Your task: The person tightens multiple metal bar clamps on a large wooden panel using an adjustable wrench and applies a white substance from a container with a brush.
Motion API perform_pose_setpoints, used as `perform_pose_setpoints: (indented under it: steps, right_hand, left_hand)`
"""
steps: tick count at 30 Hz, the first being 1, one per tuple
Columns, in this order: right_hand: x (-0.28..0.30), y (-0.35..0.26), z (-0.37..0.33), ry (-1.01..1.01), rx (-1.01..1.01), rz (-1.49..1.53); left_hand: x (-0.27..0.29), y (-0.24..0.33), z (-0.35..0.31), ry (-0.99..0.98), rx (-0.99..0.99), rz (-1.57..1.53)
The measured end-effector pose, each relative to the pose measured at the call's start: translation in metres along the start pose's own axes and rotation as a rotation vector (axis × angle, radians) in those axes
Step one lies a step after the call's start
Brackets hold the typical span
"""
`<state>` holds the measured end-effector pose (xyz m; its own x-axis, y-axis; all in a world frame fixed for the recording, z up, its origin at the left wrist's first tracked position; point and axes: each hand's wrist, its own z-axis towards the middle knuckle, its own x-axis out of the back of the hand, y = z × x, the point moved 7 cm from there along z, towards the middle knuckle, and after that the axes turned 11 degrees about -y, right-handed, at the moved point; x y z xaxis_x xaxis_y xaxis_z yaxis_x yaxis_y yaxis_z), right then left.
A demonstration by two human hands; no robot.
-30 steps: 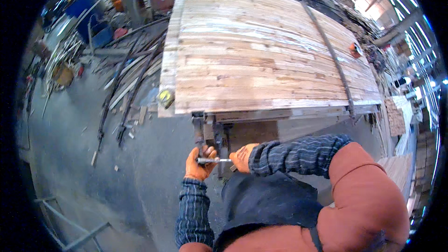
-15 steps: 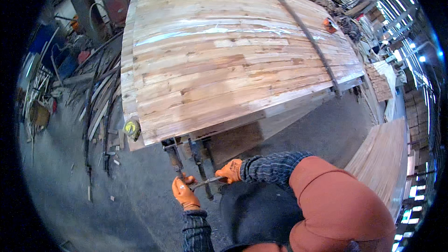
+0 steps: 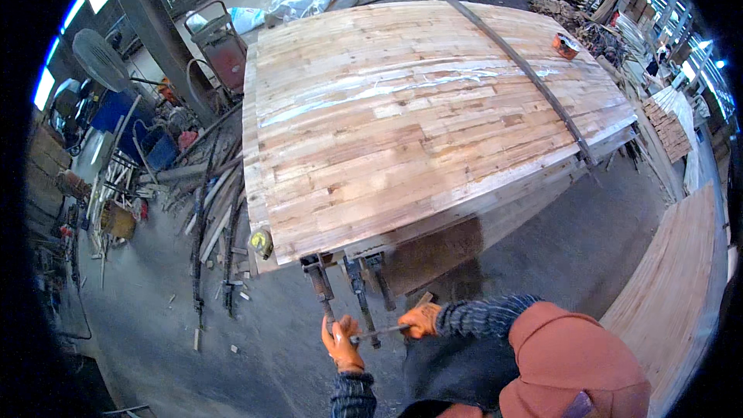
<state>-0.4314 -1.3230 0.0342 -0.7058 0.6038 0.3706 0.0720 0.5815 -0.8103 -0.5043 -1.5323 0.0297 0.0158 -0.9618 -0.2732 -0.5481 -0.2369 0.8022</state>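
Below the near left edge of a large glued wooden panel (image 3: pixel 402 139), both my hands wear orange gloves. My left hand (image 3: pixel 343 348) is closed around the lower end of a bar clamp's screw (image 3: pixel 321 288), where a short metal bar (image 3: pixel 381 333) meets it. That bar's other end sits in my right hand (image 3: pixel 420 320), whose fingers are wrapped round it. The clamp's upper end meets the panel's edge. Beside it hangs a second dark clamp (image 3: pixel 357 286), untouched. My left fingers partly hide the joint between screw and bar.
A yellow tape measure (image 3: pixel 261 244) lies at the panel's left corner. Across the panel's right part runs a long dark bar (image 3: pixel 526 70), with an orange container (image 3: pixel 566 46) beyond it. Wood strips (image 3: pixel 220 209) litter the floor at left; long boards (image 3: pixel 669 263) lie at right.
My view has shifted, so the panel and hands appear lower and further right. Both hands keep hold; the metal bar between them lies at a slightly different angle.
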Motion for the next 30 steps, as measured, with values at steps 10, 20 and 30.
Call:
perform_pose_setpoints:
  steps: [10, 20, 30]
  right_hand:
    - [0.006, 0.108, -0.259, 0.234, -0.488, 0.321]
    - [-0.024, 0.230, -0.693, 1.034, -0.856, 1.036]
    - [-0.023, 0.393, -0.918, 1.553, -0.747, 1.527]
  left_hand:
    - [-0.061, -0.123, -0.087, -0.013, 0.327, 0.000]
    - [-0.501, -0.238, -0.162, -0.791, 0.443, 0.327]
    - [-0.745, -0.301, -0.172, -0.895, 0.428, 0.662]
